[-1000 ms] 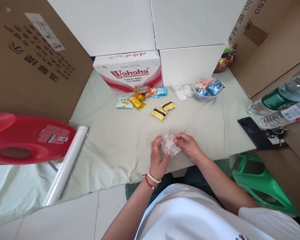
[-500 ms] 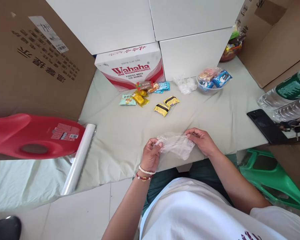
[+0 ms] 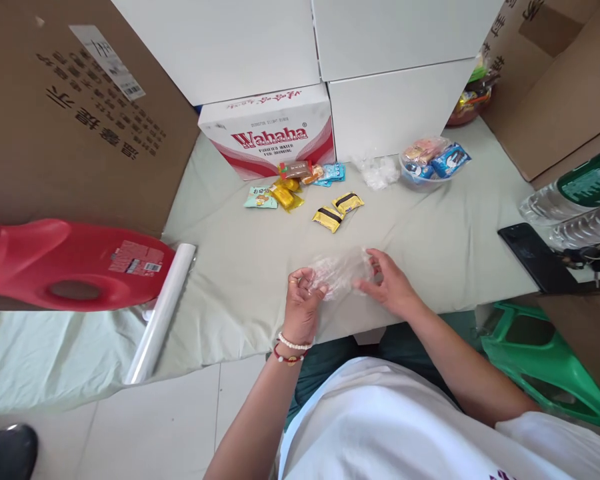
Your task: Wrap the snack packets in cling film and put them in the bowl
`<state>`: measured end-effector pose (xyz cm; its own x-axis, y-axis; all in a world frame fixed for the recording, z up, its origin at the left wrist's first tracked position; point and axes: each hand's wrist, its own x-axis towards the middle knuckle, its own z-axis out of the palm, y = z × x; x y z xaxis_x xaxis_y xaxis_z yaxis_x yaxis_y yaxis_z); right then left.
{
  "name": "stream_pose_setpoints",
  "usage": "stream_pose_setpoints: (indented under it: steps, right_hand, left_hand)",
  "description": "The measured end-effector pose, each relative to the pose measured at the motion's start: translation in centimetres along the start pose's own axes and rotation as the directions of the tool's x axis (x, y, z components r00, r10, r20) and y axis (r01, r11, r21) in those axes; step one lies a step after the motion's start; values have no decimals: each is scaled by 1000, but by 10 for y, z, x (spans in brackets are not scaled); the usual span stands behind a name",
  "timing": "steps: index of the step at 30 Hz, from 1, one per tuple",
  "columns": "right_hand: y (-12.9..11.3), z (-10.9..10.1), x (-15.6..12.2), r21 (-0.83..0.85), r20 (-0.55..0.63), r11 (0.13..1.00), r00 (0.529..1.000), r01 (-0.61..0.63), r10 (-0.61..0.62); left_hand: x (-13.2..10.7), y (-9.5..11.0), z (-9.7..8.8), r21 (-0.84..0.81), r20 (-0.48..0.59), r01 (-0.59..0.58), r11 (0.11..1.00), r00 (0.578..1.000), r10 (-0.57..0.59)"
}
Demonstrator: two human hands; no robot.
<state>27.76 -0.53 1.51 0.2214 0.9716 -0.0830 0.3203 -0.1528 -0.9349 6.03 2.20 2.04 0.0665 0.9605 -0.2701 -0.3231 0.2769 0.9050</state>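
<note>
A crumpled, see-through sheet of thin plastic film [image 3: 337, 272] hangs over the near part of the cloth-covered table. My left hand [image 3: 303, 303] pinches its left end between thumb and fingers. At the film's right end is my right hand [image 3: 387, 283], its thumb and fingers spread apart and touching or close to the edge. Two yellow-and-black wrapped snacks [image 3: 329, 218] lie just beyond the film. Behind them sit a mint-green packet [image 3: 261, 197], yellow-wrapped sweets [image 3: 286, 195], a brown packet [image 3: 296, 170] and blue packets [image 3: 333, 173].
A clear bowl of wrapped snacks [image 3: 434, 167] and a crumpled plastic bundle [image 3: 379, 172] stand before white drawers. A Wahaba carton [image 3: 270, 137] is at the back. Left are a red jug [image 3: 80, 267] and a white roll [image 3: 163, 313]; right, a phone [image 3: 535, 257] and bottles [image 3: 580, 193].
My right hand has loosened its pinch and spread its fingers, shifting slightly left. The film has bunched up and risen a little. My left hand still grips it.
</note>
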Motion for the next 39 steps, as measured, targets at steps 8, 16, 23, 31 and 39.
stream_pose_setpoints:
  steps: [8,16,23,31,39]
  right_hand:
    - [9,-18,13,288,48,944,988,-157,150]
    - [9,-53,8,341,-27,930,987,-140,159]
    - [13,-62,14,319,-89,947,994,-25,56]
    - [18,-56,24,175,-112,983,993,59,-39]
    - [-25,-16,-1,316,120,940,988,-130,97]
  left_hand:
    - [15,6,-27,-55,-166,30,998,985,-39]
    - [8,22,-25,-151,67,134,979,990,-125]
    - [20,16,-23,-168,157,426,889,902,-402]
    - [9,9,-16,116,55,272,955,959,-280]
    - [-15,11,8,542,-71,-332,772,897,436]
